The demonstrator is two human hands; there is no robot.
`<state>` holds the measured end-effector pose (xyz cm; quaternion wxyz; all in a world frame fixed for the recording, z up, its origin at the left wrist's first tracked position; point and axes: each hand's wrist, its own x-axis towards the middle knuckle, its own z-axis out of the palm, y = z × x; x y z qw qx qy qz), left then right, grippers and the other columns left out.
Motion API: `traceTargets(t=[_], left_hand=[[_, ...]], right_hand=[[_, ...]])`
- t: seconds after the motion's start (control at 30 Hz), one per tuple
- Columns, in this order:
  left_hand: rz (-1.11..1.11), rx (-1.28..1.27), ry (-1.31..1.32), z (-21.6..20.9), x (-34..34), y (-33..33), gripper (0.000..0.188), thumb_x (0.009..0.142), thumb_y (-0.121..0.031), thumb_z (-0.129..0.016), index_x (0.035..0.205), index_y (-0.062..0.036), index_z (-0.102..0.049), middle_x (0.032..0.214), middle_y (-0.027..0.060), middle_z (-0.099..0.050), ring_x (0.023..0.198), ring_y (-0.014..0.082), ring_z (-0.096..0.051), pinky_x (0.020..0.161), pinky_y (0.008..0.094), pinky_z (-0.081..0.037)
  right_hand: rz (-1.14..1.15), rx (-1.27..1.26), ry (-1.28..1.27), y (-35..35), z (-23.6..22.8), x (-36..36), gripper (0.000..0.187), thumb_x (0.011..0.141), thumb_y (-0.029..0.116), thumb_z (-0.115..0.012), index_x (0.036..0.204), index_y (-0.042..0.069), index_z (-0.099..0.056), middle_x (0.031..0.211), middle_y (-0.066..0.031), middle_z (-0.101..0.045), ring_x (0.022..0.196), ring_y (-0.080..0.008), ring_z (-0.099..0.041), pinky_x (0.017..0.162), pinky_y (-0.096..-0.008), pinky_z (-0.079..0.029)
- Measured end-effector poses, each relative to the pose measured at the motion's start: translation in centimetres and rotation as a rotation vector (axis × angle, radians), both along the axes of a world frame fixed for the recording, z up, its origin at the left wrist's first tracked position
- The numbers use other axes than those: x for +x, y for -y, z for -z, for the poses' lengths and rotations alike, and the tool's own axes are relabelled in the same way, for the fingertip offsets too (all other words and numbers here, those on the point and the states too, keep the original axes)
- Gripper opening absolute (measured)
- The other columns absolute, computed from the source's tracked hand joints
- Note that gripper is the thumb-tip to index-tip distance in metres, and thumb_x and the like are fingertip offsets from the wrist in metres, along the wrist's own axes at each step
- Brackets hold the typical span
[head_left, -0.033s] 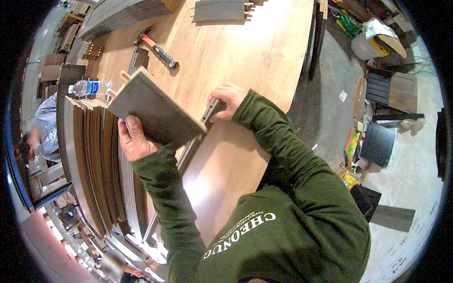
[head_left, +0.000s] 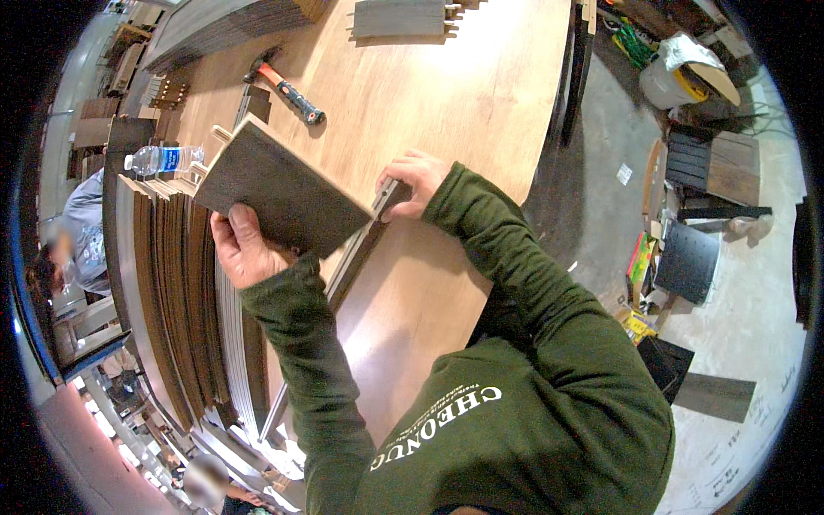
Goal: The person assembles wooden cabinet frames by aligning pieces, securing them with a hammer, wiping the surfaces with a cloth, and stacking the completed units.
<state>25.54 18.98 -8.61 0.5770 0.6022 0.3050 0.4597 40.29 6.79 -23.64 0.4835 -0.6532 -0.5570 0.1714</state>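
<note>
My left hand (head_left: pixel 245 245) is closed on the near left edge of a dark wood-grain panel (head_left: pixel 287 184), thumb on its upper face. Pale wooden dowels (head_left: pixel 221 134) stick out from the panel's far left edge. The panel is tilted, its right corner close to a long narrow dark rail (head_left: pixel 352 257); whether they touch I cannot tell. My right hand (head_left: pixel 414 184) is wrapped round the far end of that rail, where small holes show. The rail slants down towards my body over the light wood tabletop (head_left: pixel 412 292).
A claw hammer (head_left: pixel 292 93) with an orange and black handle lies beyond the panel. Another dowelled panel (head_left: pixel 399 17) rests at the far edge. Upright boards (head_left: pixel 176 300) and a water bottle (head_left: pixel 163 160) are on the left. A white bucket (head_left: pixel 669 81) stands on the right-hand floor.
The panel has tilted slightly, its right corner rising away from me along the rail. My left hand has shifted a little with it; my right hand has stayed in place.
</note>
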Motion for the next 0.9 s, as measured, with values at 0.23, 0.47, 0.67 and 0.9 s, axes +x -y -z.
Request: traceTargets(t=[0.23, 0.47, 0.67, 0.9], left_hand=[[-0.127, 0.060, -0.042, 6.0, 1.7, 1.0, 0.041, 0.081, -0.029, -0.062, 0.105, -0.0003, -0.044, 0.097, 0.0095, -0.053, 0.089, 0.0172, -0.051, 0.082, 0.0287, -0.042], [-0.011, 0.277, -0.218, 4.6, -2.1, 2.2, 0.050, 0.077, 0.001, -0.061, 0.120, 0.0024, -0.035, 0.106, 0.0148, -0.051, 0.097, 0.0200, -0.050, 0.086, 0.0311, -0.041], [0.011, 0.539, -0.327, 3.6, -2.9, 3.9, 0.038, 0.076, 0.001, -0.061, 0.107, 0.0023, -0.040, 0.094, 0.0145, -0.059, 0.079, 0.0192, -0.059, 0.067, 0.0279, -0.048], [0.074, 0.677, -0.461, 2.3, -2.2, 3.8, 0.038, 0.074, -0.009, -0.066, 0.101, 0.0018, -0.041, 0.079, 0.0147, -0.061, 0.068, 0.0210, -0.061, 0.060, 0.0255, -0.048]], right_hand=[[-0.017, -0.010, 0.034, 0.0, 0.1, 0.1, 0.042, 0.059, 0.033, -0.073, 0.085, 0.004, -0.057, 0.079, -0.0091, -0.055, 0.082, -0.0260, -0.049, 0.073, -0.0350, -0.043], [-0.030, -0.044, -0.017, 0.2, -0.5, 0.5, 0.042, 0.061, 0.035, -0.073, 0.085, 0.004, -0.057, 0.078, -0.0088, -0.055, 0.082, -0.0255, -0.050, 0.072, -0.0351, -0.043], [-0.009, -0.027, -0.006, 0.2, -0.7, 0.2, 0.043, 0.059, 0.035, -0.074, 0.087, 0.005, -0.058, 0.080, -0.0086, -0.057, 0.083, -0.0255, -0.051, 0.073, -0.0342, -0.043], [0.021, -0.040, 0.009, 0.3, -1.0, 0.2, 0.040, 0.060, 0.032, -0.073, 0.086, 0.005, -0.058, 0.079, -0.0079, -0.056, 0.081, -0.0248, -0.051, 0.072, -0.0330, -0.044]])
